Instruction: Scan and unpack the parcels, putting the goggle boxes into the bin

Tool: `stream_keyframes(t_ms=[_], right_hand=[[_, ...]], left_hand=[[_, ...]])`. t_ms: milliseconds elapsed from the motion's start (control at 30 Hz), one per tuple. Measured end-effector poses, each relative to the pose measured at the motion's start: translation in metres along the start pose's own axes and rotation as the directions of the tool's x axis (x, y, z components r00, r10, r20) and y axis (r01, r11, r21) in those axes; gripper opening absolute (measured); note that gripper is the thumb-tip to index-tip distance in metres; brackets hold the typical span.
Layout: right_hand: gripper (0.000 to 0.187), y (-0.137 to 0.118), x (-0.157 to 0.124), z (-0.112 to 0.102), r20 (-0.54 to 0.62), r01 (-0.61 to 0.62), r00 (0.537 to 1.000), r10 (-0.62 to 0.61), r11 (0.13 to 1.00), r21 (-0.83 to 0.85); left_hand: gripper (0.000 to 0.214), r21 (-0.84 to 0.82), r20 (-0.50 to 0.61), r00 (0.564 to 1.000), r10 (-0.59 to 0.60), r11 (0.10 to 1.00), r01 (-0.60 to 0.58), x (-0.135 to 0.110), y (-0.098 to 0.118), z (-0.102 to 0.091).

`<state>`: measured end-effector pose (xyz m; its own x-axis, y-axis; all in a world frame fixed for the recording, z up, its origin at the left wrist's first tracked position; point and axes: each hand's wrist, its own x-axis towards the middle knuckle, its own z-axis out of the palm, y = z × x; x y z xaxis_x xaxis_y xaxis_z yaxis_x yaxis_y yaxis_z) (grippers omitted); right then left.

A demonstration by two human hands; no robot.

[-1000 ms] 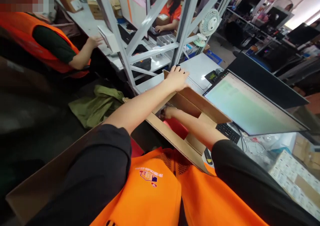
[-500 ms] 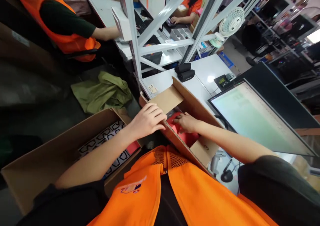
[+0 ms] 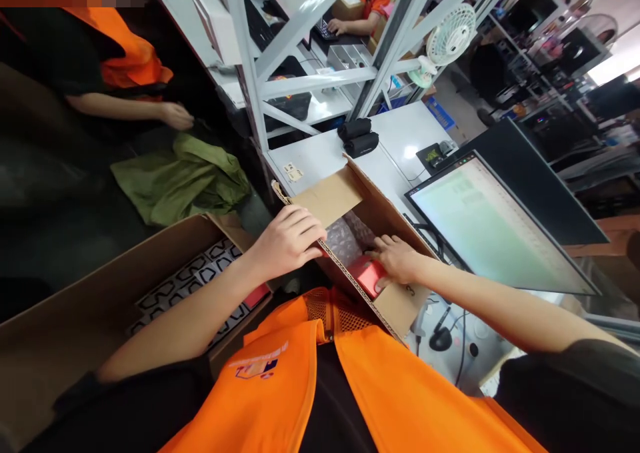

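An open cardboard box (image 3: 380, 199) stands tilted across the view, its flaps folded out. My left hand (image 3: 291, 238) is closed over its near wall, fingertips hooked over the edge. Inside the box, my right hand (image 3: 397, 258) grips a small red box (image 3: 367, 276), the thumb on the near side and the fingers on the far side. Clear bubble wrap (image 3: 345, 236) lies in the cardboard box beyond the red one. Part of the red box is hidden under my right hand.
At lower left, a larger carton (image 3: 100, 256) holds several black-and-white patterned boxes (image 3: 187, 276). A monitor (image 3: 500, 219) stands close on the right. Metal framing (image 3: 320, 83) rises behind the white table (image 3: 315, 153). A co-worker's hand (image 3: 176, 115) is near green cloth (image 3: 185, 179).
My right hand has shifted toward the near end of the cardboard box with the red box, uncovering bubble wrap. My left hand stays on the edge. The co-worker's arm has moved down.
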<state>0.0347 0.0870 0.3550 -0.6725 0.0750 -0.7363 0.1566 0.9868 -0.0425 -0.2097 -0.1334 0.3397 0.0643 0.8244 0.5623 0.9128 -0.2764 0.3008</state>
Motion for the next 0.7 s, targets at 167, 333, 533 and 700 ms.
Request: stream_keyframes(t_ms=[167, 333, 533, 700], right_hand=[[0.089, 0.003, -0.005, 0.010, -0.092, 0.058, 0.994, -0.051, 0.995, 0.079], [0.050, -0.015, 0.015, 0.002, -0.280, -0.066, 0.955, 0.096, 0.991, 0.113], [0.060, -0.013, 0.048, -0.009, -0.272, 0.053, 0.962, -0.015, 0.990, 0.134], [0.128, 0.001, 0.049, -0.013, 0.001, 0.145, 0.989, -0.146, 0.986, 0.082]], left_hand=[[0.007, 0.018, 0.015, 1.000, -0.009, 1.000, 0.008, -0.003, 0.002, -0.001], [0.004, 0.012, 0.016, 1.000, -0.012, 1.000, 0.011, -0.004, 0.005, -0.003], [0.002, -0.011, 0.026, 0.999, -0.025, 1.000, 0.026, -0.007, 0.000, -0.005], [0.005, 0.012, -0.045, 0.999, 0.025, 1.000, -0.025, -0.018, -0.010, -0.001]])
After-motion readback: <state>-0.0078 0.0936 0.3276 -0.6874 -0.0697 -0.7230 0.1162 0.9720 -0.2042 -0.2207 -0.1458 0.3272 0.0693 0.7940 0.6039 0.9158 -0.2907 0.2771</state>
